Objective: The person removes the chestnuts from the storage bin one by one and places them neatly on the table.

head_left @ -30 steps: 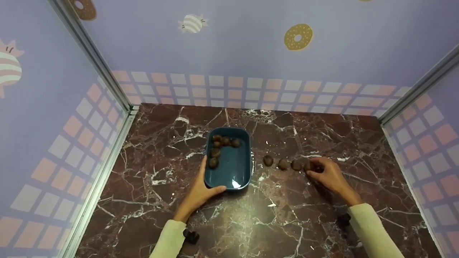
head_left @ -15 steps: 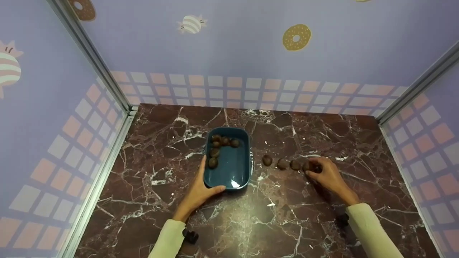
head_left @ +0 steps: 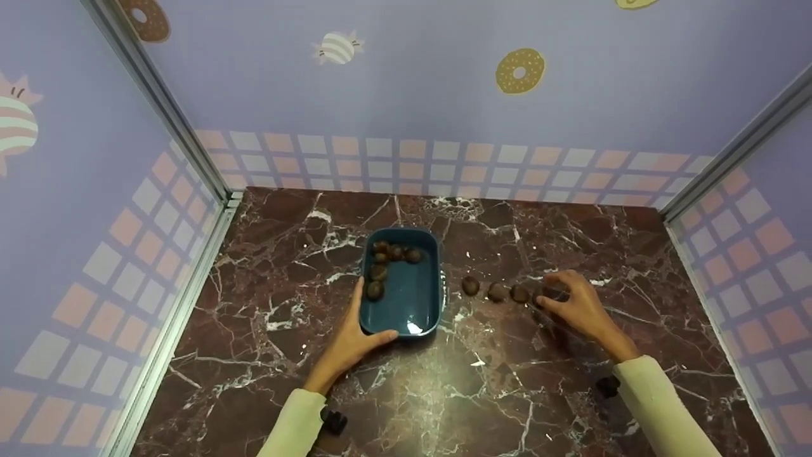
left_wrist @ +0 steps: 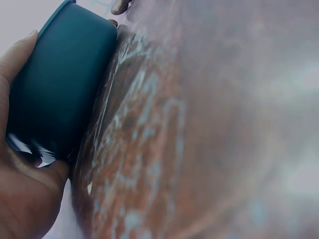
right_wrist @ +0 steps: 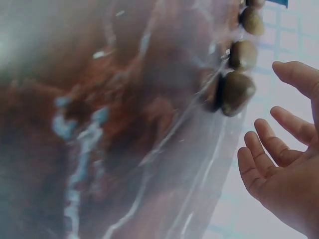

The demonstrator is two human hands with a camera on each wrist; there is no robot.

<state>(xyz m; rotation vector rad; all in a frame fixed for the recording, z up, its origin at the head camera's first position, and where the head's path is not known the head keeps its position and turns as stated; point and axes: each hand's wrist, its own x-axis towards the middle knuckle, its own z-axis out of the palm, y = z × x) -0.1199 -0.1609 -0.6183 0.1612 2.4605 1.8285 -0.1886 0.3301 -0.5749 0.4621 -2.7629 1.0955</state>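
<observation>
Rounded brown objects (head_left: 497, 292), arranged in two groups about a blue dish (head_left: 409, 298). The first group lies inside the dish, along its left wall and across its far end; the second forms a row on the tabletop (head_left: 482, 406) to the right of the dish. Four row members appear in the right-wrist view, the end object (right_wrist: 238, 93) lying farthest from the dish. In the head view this end of the row is partly hidden by the right hand (head_left: 582, 310), whose fingers are parted and released, near the end object but apart from it in the right-wrist view. The left hand (head_left: 351, 339) grasps the dish at its near left corner, fingers along the left wall and thumb across the near end. Pale sleeves (head_left: 295, 422) cover both forearms, on the near side of the dish; a black device (head_left: 334, 421) sits at each wrist. The tabletop, dark red-brown with white veins, extends around the dish. Beyond the dish stands a lilac wall (head_left: 406, 82) printed with doughnuts, a sweet and pink and white squares.
</observation>
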